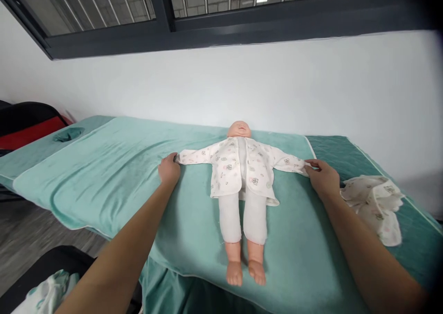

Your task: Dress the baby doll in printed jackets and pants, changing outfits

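A baby doll [239,129] lies on its back, its head toward the wall and its bare feet toward me. It wears a white printed jacket [223,168], open down the front, and white leggings [255,217]. Both sleeves are stretched out sideways. My left hand [169,169] pinches the cuff of the sleeve on the left. At the opposite cuff, my right hand [323,178] grips the sleeve end between thumb and fingers. The doll's own hands are hidden.
A green sheet [114,166] covers the massage table, which has a face hole [68,134] at its left end. Crumpled printed cloth [375,205] lies right of my right forearm. A chair with patterned cloth [51,293] stands lower left. Behind are a white wall and window.
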A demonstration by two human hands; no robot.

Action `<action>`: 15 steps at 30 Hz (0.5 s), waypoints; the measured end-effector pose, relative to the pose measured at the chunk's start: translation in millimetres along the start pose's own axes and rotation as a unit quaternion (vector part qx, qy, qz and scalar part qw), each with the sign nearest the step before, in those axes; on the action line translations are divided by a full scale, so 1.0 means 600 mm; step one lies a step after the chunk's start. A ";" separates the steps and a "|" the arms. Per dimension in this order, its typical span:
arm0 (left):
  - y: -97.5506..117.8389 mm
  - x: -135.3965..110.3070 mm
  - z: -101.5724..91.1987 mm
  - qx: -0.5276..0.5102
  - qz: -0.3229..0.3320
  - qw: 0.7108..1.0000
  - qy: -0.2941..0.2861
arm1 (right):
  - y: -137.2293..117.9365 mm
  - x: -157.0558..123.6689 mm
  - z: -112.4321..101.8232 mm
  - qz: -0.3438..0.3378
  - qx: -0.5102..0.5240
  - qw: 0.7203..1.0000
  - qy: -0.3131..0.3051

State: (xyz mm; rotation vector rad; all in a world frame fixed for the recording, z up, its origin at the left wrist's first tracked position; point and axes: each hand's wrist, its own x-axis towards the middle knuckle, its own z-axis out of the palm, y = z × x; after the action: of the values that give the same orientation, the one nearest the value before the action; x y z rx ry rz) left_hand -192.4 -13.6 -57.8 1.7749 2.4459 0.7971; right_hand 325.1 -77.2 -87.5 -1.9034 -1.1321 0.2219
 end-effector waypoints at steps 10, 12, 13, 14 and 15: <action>0.000 0.002 0.003 0.006 -0.010 1.000 0.006 | 0.007 0.017 0.006 -0.003 0.056 0.995 0.088; 0.001 0.002 0.002 0.004 -0.011 1.000 0.007 | 0.008 0.017 0.004 -0.004 0.047 0.994 0.095; 0.002 0.002 0.001 0.002 -0.013 1.000 0.007 | 0.007 0.015 0.003 -0.006 0.043 0.994 0.100; 0.002 0.002 0.000 0.000 -0.013 1.000 0.007 | 0.005 0.013 0.001 -0.011 0.040 0.994 0.104; 0.002 0.001 -0.001 -0.003 -0.014 1.000 0.008 | 0.002 0.009 -0.002 -0.018 0.038 0.993 0.109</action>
State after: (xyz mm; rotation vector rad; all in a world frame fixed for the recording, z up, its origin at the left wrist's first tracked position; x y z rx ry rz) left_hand -191.5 -12.8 -56.6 1.7360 2.4706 0.8186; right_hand 329.6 -73.9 -86.5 -1.7895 -0.9963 0.0348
